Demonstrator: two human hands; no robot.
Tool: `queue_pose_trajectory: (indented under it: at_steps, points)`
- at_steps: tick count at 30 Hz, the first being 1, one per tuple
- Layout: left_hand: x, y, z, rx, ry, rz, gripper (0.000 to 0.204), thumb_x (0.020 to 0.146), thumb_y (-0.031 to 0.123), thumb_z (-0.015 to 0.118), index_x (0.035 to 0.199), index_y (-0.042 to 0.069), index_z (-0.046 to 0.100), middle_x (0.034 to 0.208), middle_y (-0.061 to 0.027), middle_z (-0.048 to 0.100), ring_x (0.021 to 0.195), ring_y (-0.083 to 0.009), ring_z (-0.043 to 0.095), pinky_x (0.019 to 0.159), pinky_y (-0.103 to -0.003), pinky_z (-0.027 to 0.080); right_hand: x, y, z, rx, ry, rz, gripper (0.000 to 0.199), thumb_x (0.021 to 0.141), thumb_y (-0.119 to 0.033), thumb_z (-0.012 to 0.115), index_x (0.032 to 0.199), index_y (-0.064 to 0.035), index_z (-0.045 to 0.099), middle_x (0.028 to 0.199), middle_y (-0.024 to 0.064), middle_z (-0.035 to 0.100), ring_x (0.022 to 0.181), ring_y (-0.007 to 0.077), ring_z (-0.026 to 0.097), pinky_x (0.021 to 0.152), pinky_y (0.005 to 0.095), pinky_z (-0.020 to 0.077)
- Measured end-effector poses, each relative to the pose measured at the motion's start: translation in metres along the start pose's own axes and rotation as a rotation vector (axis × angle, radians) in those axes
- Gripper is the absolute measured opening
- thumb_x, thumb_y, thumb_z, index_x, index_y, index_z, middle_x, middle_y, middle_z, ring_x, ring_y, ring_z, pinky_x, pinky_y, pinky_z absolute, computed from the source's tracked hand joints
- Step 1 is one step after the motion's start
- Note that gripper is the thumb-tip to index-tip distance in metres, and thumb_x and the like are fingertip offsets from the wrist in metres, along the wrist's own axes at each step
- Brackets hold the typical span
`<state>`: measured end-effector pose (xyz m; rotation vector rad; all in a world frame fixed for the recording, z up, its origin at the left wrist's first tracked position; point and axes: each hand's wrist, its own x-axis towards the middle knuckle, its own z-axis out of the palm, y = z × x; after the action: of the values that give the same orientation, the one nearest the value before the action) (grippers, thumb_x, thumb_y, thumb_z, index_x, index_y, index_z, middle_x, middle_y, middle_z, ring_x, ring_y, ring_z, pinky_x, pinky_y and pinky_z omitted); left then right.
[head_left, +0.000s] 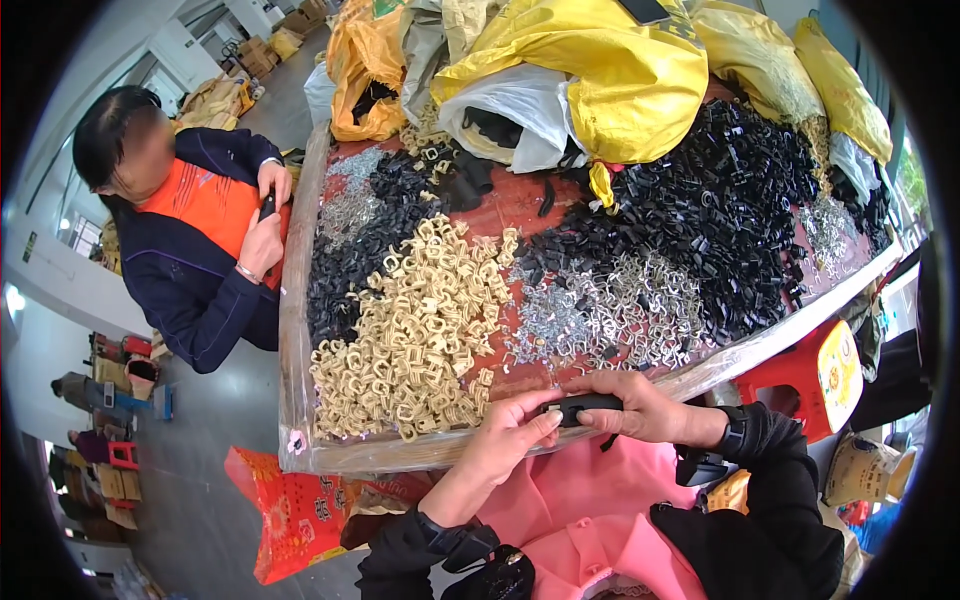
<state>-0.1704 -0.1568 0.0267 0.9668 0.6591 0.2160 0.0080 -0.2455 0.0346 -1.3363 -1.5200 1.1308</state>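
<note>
Both my hands meet at the near edge of the table (292,330). My right hand (640,405) grips a small black plastic part (585,405) from above. My left hand (510,430) pinches the same part at its left end with thumb and fingertips. Just beyond my hands lies a heap of small silver metal clips (610,310). To the left of it is a heap of beige plastic pieces (415,330). A big heap of black plastic pieces (720,210) fills the right side of the table.
Another person in a dark and orange jacket (200,250) sits at the table's left side holding a dark object. Yellow and white sacks (590,80) are piled at the far end. A red stool (815,375) stands on the right, a red bag (290,510) below the table.
</note>
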Motion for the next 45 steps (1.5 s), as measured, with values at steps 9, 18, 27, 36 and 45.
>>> queue_pose_trajectory:
  at_steps: [9,18,27,36,45]
  points:
    - [0.01,0.002,-0.006,-0.093,-0.019,-0.016,0.035,0.079,0.008,0.052,0.112,0.001,0.044,0.091,-0.004,0.054,0.066,-0.0073,0.052,0.059,-0.019,0.046,0.012,-0.001,-0.017,-0.104,-0.235,-0.316,0.074,0.068,-0.031,0.065,0.123,0.0021,0.027,0.12,0.0198,0.035,0.112,0.0326,0.033,0.09,0.0389,0.0294]
    - [0.008,-0.01,0.014,-0.181,0.014,-0.08,0.043,0.078,0.012,0.055,0.116,0.002,0.038,0.086,-0.0031,0.054,0.067,-0.0087,0.054,0.057,-0.019,0.046,0.012,-0.002,-0.012,-0.041,-0.35,-0.364,0.073,0.065,-0.027,0.065,0.122,0.0022,0.029,0.116,0.0206,0.039,0.107,0.033,0.04,0.09,0.0371,0.0317]
    - [0.008,-0.014,0.006,-0.371,0.009,-0.133,0.04,0.081,0.011,0.05,0.116,0.002,0.035,0.088,-0.011,0.056,0.067,-0.0118,0.056,0.057,-0.021,0.047,-0.022,0.011,-0.018,-0.26,0.216,-0.334,0.034,0.062,-0.01,0.055,0.093,0.0037,0.052,0.086,0.0145,0.055,0.076,0.0285,0.053,0.067,0.0324,0.0433]
    - [0.023,-0.019,0.014,-0.272,-0.036,-0.088,0.035,0.082,0.011,0.046,0.114,0.0,0.037,0.087,-0.0131,0.056,0.069,-0.014,0.056,0.06,-0.024,0.047,-0.116,0.027,-0.067,-0.288,0.137,-0.096,0.029,0.064,-0.015,0.058,0.088,0.0001,0.054,0.08,0.0113,0.056,0.074,0.0263,0.054,0.064,0.0319,0.044]
    - [0.036,-0.004,0.016,-0.064,0.053,0.028,0.03,0.08,0.007,0.049,0.109,0.0,0.044,0.085,-0.0104,0.057,0.068,-0.012,0.056,0.059,-0.022,0.046,-0.139,0.032,-0.084,-0.465,0.377,0.163,0.024,0.068,-0.014,0.061,0.087,-0.0013,0.054,0.076,0.0122,0.056,0.073,0.0258,0.056,0.062,0.0314,0.0449]
